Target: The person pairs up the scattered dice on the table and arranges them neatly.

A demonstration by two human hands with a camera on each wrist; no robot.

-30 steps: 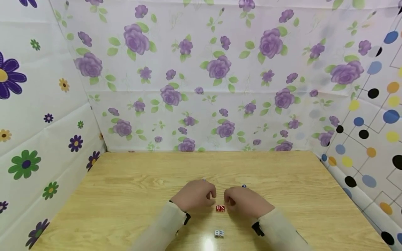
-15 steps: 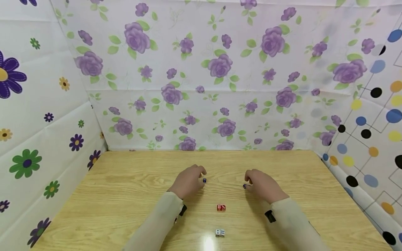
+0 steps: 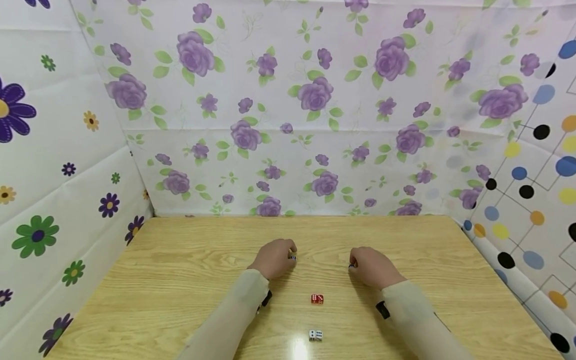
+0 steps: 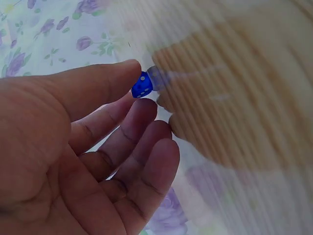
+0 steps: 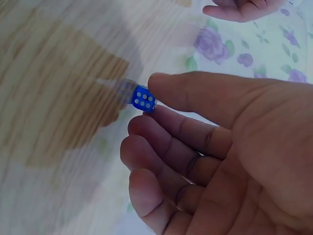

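Between the thumb and index finger of my left hand (image 3: 273,258) is a blue die (image 4: 142,85) with pale dots, right at the tabletop, its reflection beside it. My right hand (image 3: 374,266) pinches a second blue die (image 5: 144,99), whose six-dot face shows in the right wrist view. The other fingers of both hands curl loosely below. In the head view the two hands stand apart over the middle of the table, the dice mostly covered by fingers. Nearer to me, between the forearms, lie a pair of red dice (image 3: 317,299) side by side.
A pair of white dice (image 3: 315,335) sits near the front of the wooden table (image 3: 189,280). Floral cloth (image 3: 288,165) hangs along the back edge, with patterned cloth walls on the left and right.
Both hands have moved from beside the red dice outward and away from me to the blue dice. Their fingers have closed around those dice. The red and white pairs stay put.
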